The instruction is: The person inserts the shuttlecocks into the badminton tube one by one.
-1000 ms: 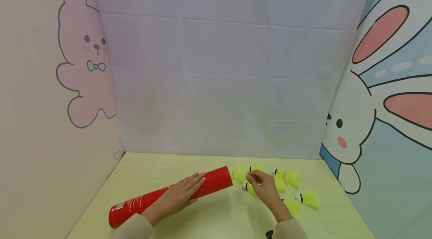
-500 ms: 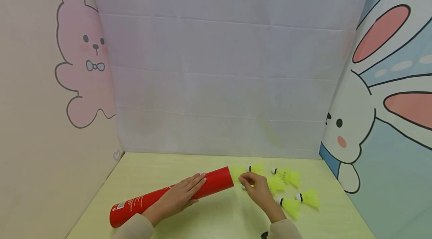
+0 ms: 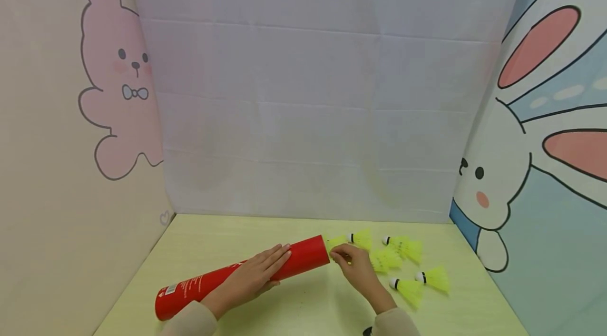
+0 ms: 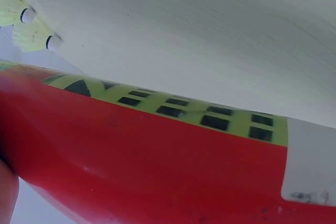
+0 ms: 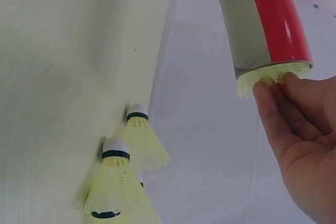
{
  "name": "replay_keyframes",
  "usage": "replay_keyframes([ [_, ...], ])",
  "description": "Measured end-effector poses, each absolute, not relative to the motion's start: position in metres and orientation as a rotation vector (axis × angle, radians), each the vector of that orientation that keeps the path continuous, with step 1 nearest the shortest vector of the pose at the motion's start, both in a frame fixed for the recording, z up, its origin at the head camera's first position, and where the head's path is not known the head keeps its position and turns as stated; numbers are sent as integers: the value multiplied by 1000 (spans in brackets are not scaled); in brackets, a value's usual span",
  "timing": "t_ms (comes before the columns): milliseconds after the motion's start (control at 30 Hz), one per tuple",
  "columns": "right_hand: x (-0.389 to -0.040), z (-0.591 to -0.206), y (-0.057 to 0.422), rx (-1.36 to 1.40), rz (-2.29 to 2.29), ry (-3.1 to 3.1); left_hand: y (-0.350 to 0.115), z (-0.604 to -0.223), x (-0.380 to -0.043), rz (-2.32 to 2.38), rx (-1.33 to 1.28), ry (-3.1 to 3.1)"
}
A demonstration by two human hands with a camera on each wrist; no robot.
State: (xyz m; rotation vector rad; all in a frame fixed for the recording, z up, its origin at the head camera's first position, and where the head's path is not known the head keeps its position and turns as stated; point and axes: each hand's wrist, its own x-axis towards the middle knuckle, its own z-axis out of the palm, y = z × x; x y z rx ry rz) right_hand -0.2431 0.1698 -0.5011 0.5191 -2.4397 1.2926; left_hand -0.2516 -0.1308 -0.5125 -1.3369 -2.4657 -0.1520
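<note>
A long red shuttlecock tube [image 3: 308, 254] lies slantwise, its mouth raised toward the right. My left hand [image 3: 251, 275] grips it from above, fingers across the top and thumb along the near side. At the mouth, my right hand [image 3: 358, 267] pinches the skirt rim of a yellow shuttlecock [image 5: 275, 71]. Most of that shuttlecock is inside the tube, with only the rim showing in the right wrist view. The left wrist view is mostly filled by the tube's red wall [image 4: 131, 161].
Several yellow shuttlecocks with white heads lie to the right, among them one near the back [image 3: 362, 238], one at far right [image 3: 435, 278] and one nearer [image 3: 408, 291]. A pale table [image 3: 303, 315] meets a white sheet [image 3: 303, 167] behind, with bunny-print walls either side.
My right hand has moved left to the tube's mouth, carrying the shuttlecock into it. The left hand and tube have stayed almost in place.
</note>
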Motion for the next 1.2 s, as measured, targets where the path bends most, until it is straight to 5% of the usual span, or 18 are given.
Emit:
replay_keyframes([
  [1200,-246,-501,164,612,1292,-2545,-133,-519,-254,-158,-1349,-2504],
])
